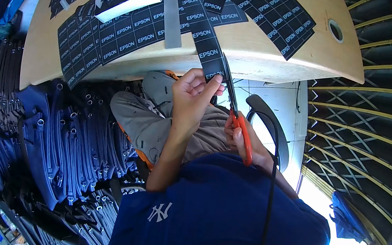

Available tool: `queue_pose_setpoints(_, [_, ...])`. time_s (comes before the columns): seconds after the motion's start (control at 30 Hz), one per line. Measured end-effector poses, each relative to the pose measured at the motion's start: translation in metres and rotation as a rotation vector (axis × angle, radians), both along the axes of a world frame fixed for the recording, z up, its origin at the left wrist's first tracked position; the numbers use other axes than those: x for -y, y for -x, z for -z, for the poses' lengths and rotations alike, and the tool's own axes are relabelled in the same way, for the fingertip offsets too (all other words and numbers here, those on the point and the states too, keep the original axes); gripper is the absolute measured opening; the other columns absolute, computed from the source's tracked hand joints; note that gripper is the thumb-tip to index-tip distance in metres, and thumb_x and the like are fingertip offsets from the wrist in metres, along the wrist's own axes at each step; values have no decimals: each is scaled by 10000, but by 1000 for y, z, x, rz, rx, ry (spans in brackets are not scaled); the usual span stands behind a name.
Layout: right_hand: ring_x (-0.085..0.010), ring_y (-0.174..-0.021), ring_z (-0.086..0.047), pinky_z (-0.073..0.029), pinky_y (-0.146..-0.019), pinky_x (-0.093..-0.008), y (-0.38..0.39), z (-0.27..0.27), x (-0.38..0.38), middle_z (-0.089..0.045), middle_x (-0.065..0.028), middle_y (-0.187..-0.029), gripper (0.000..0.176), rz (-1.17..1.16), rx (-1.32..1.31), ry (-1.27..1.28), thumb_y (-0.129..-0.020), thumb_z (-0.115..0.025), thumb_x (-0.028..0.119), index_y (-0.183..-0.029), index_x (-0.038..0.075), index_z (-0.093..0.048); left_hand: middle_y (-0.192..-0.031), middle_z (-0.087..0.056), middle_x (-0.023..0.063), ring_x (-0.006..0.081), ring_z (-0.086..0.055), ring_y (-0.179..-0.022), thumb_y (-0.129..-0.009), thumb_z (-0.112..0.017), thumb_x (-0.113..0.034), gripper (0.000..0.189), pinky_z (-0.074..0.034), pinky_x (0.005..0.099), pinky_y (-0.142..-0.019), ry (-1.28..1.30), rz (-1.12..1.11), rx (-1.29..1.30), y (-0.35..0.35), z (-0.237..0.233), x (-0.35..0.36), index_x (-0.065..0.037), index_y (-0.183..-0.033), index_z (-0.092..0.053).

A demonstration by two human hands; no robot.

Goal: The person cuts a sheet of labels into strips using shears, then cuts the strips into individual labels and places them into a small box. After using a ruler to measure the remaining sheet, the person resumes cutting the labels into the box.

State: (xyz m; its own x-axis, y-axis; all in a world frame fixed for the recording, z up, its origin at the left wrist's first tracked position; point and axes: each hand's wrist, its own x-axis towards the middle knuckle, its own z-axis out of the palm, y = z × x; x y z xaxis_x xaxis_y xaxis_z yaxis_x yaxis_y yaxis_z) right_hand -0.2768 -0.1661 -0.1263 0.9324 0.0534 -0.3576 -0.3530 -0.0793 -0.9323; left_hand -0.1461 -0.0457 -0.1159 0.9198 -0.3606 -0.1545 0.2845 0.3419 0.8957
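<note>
My left hand [196, 92] pinches the near end of a black strip printed with EPSON labels [209, 53], thumb on top. The strip runs from the table's front edge towards me. In my right hand [243, 135] are scissors with red handles [244, 137], fingers wrapped round the grips. Their long dark blades point away from me and lie along the right edge of the strip. Part of my right fingers is hidden behind the handles.
On the wooden table [247, 44] lie EPSON-printed sheets [127, 37], a grey metal ruler [171, 14] and a white box [129, 5] with black pieces inside. Blue straps with metal rings [68, 139] hang at the left. A folding metal gate [362, 116] stands at the right.
</note>
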Motion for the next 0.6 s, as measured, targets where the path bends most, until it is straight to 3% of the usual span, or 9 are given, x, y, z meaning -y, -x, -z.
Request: queue_pose_setpoints(0.6, [-218,-700,-481,-397,-648,-343,-2,-5,-5,-464,-107,-763,477,1,-39,19,-925,-381,484,-898,15,-468,-804,-642,97,133,-617,-684,-821,-639,-20,101,-523,261,-651,4,-16,-1,0,3,1,33,-897,-600])
